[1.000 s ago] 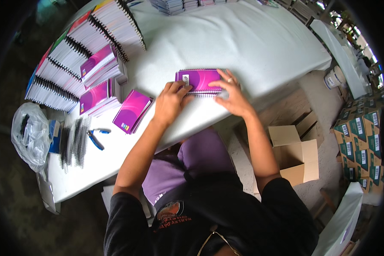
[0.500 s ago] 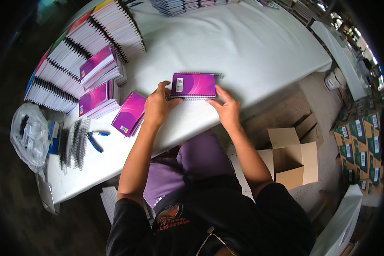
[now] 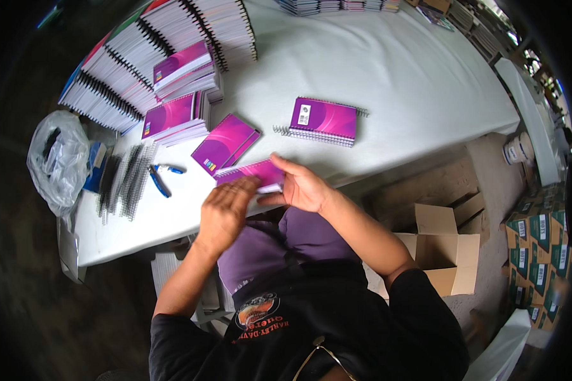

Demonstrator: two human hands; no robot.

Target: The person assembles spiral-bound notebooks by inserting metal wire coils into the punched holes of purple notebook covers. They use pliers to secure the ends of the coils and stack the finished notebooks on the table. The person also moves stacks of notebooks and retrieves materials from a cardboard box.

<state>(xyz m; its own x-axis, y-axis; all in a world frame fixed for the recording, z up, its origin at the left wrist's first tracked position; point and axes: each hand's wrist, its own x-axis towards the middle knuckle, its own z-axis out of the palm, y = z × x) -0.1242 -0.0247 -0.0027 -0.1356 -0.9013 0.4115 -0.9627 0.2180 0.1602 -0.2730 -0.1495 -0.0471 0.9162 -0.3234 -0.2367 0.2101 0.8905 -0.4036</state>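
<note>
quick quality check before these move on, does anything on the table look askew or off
Yes: on the small purple notebook stack, one spiral coil end juts past the upper right and another coil end past the lower left, looking untrimmed or not fully wound in.

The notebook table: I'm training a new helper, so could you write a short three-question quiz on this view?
1. What are the left hand and right hand handling?
2. True or false: the blue-handled tool lies right of the clear plastic bag.
3. Fill in left or right: the open cardboard box is on the person's ___.

Key: 1. A purple notebook. 2. True. 3. Right.
</note>
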